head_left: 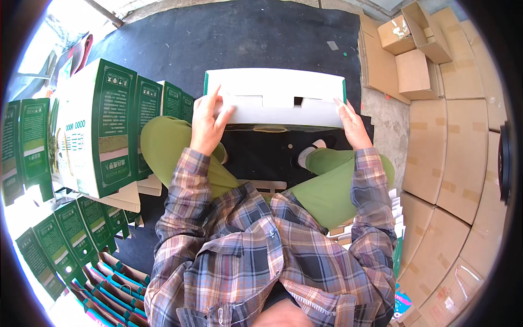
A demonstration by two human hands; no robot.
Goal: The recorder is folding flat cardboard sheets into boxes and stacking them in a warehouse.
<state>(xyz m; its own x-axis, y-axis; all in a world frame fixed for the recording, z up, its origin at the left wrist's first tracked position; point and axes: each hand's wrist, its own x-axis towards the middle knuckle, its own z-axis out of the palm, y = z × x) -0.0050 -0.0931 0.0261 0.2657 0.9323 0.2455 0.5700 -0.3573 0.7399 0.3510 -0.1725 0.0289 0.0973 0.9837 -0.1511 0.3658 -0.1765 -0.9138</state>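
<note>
Left hand (206, 124) and right hand (351, 124) grip the white carton's (275, 87) near flaps; green printed boxes (103, 125) stand left of it.

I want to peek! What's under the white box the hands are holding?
Under the white box lies a black mat, with green-trousered knees nearer. The mat directly beneath is covered.

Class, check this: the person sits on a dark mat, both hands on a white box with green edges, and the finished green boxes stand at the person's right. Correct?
No. The head view shows the green boxes at the person's left; plain brown cartons lie at the right. Left hand and right hand do hold the white box.
</note>
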